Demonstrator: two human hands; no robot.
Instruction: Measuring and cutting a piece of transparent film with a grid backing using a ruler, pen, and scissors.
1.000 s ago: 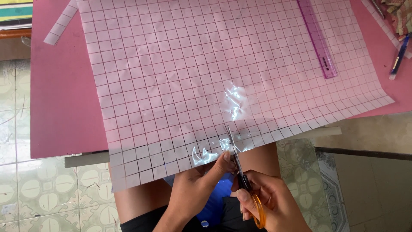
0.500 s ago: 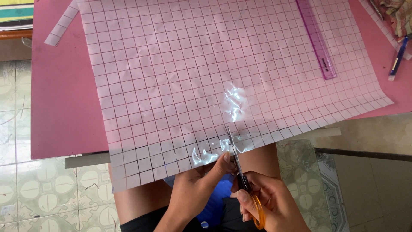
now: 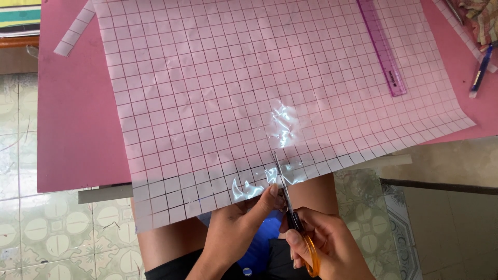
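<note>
Head view had my right hand (image 3: 324, 243) closed through the orange loops of the scissors (image 3: 290, 205), blades biting into the clear gridded sheet (image 3: 233, 103) at its six o'clock edge, where it overhung the pink surface (image 3: 72, 129). My left hand (image 3: 236, 228) had its fingers (image 3: 271, 193) pinching the film just at nine o'clock of the blades. Risky spot, I judged: glossy, crinkled film could slip or buckle, sending the cut off its line, and my thumb sat close to the blades.
</note>
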